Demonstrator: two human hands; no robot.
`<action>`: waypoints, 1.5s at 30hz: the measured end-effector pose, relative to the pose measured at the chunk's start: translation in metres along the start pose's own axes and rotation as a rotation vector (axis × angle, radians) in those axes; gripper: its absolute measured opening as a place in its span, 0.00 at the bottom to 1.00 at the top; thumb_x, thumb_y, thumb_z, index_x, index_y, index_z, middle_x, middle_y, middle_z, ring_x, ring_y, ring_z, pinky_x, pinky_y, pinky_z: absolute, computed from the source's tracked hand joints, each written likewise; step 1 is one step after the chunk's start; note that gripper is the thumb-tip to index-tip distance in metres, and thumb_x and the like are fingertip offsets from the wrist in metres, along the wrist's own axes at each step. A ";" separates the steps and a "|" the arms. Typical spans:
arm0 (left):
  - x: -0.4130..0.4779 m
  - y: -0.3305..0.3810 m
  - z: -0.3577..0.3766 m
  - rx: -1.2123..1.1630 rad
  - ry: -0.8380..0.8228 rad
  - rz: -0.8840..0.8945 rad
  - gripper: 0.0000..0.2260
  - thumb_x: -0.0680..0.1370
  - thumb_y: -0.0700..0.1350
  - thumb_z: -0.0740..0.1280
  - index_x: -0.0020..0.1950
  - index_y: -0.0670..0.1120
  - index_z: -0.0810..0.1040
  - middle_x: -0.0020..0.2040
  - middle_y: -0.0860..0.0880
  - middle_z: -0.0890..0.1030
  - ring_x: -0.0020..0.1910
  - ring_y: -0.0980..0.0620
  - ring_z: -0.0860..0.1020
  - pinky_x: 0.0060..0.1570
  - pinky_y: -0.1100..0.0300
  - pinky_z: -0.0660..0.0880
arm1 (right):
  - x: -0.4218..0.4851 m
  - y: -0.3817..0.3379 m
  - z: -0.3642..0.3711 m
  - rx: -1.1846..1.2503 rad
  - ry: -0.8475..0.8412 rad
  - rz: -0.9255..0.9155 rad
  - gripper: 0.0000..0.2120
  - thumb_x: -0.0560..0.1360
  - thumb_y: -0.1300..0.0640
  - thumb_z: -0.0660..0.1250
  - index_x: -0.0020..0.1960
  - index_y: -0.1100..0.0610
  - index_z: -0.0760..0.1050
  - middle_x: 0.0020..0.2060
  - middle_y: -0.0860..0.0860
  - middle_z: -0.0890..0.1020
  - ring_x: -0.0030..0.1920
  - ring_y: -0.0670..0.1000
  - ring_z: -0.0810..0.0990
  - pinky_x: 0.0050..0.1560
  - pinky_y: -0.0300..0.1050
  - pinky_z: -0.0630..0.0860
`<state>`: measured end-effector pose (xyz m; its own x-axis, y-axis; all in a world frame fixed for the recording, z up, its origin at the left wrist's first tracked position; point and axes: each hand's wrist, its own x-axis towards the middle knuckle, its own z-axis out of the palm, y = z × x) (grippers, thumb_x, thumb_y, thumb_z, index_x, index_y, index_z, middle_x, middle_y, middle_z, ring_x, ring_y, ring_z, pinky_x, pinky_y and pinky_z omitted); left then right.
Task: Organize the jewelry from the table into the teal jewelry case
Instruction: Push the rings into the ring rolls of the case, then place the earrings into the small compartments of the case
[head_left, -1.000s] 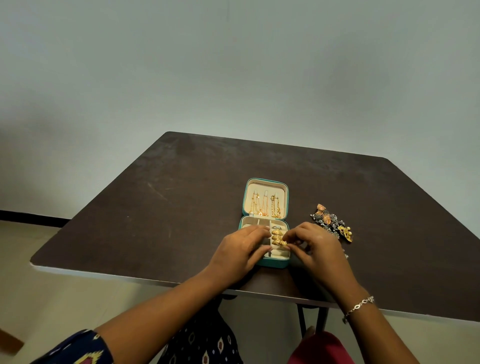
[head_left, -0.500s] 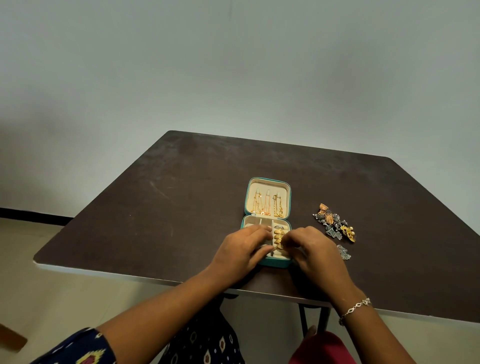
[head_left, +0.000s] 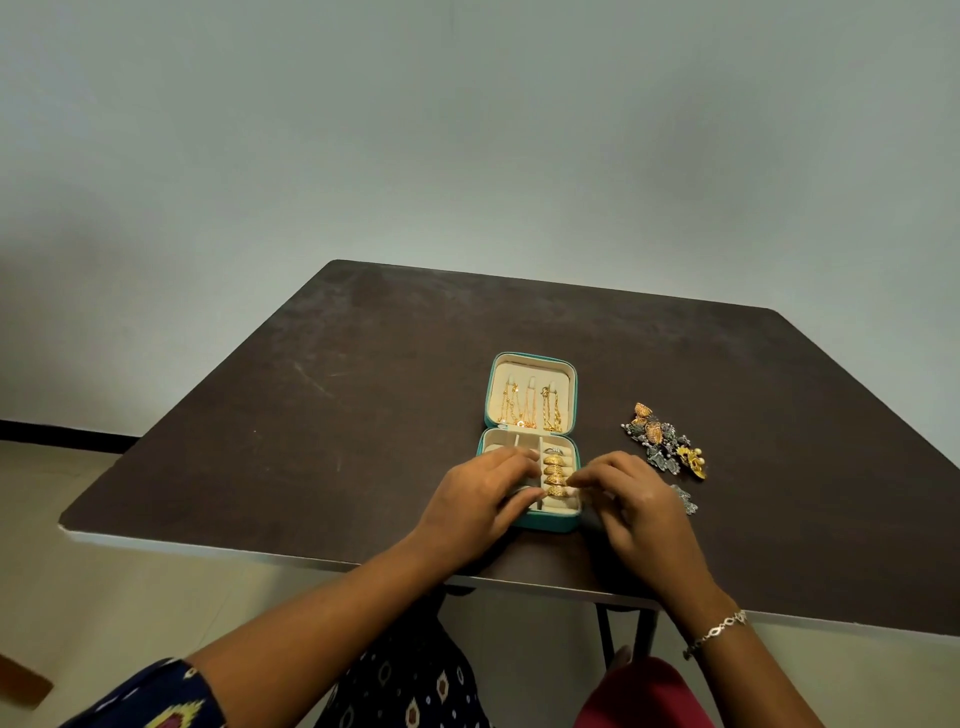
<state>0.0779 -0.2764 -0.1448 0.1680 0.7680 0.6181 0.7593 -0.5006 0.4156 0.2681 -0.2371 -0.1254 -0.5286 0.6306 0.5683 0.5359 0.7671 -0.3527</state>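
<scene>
The teal case (head_left: 551, 523) lies open on the dark surface (head_left: 311, 441). The left hand (head_left: 480, 501) rests on its left compartments, fingers straight. The right hand (head_left: 636, 501) has its fingers pinched on a gold ring (head_left: 555, 490) in the ring rows. Loose jewelry (head_left: 662, 441) lies near the case's right side.

Looks like a pretty bare room in someone's home rather than a shop or workshop, though I can't say for sure. There's a plain pale grey-green painted wall (head_left: 467, 130), a smooth beige floor (head_left: 78, 597) with a black skirting strip (head_left: 62, 434), and one scuffed dark brown laminate table (head_left: 363, 415) on thin black metal legs (head_left: 602, 634). The small teal zip-up jewellery case (head_left: 550, 524) open on it feels domestic.
</scene>
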 end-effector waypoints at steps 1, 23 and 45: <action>0.000 0.000 0.000 0.000 0.004 0.005 0.13 0.75 0.51 0.61 0.49 0.44 0.79 0.52 0.47 0.82 0.50 0.56 0.78 0.51 0.68 0.71 | -0.003 0.002 -0.002 0.027 0.015 0.019 0.09 0.68 0.66 0.65 0.45 0.56 0.79 0.41 0.50 0.80 0.43 0.49 0.77 0.38 0.42 0.76; 0.000 -0.003 0.001 -0.018 0.077 -0.001 0.12 0.76 0.50 0.59 0.53 0.45 0.76 0.52 0.48 0.82 0.50 0.55 0.79 0.47 0.67 0.75 | -0.017 0.070 -0.035 -0.060 0.058 0.609 0.02 0.71 0.56 0.70 0.44 0.51 0.79 0.43 0.48 0.79 0.46 0.49 0.75 0.45 0.49 0.74; 0.041 0.081 0.045 0.058 0.244 0.251 0.10 0.77 0.43 0.61 0.50 0.39 0.79 0.54 0.42 0.81 0.55 0.51 0.76 0.61 0.65 0.70 | -0.024 0.081 -0.050 0.707 0.245 0.655 0.08 0.74 0.67 0.64 0.39 0.58 0.76 0.36 0.51 0.78 0.37 0.47 0.73 0.39 0.38 0.71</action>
<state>0.1746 -0.2676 -0.1154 0.2038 0.5021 0.8405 0.7488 -0.6330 0.1966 0.3570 -0.1966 -0.1305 -0.0751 0.9743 0.2123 0.1157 0.2200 -0.9686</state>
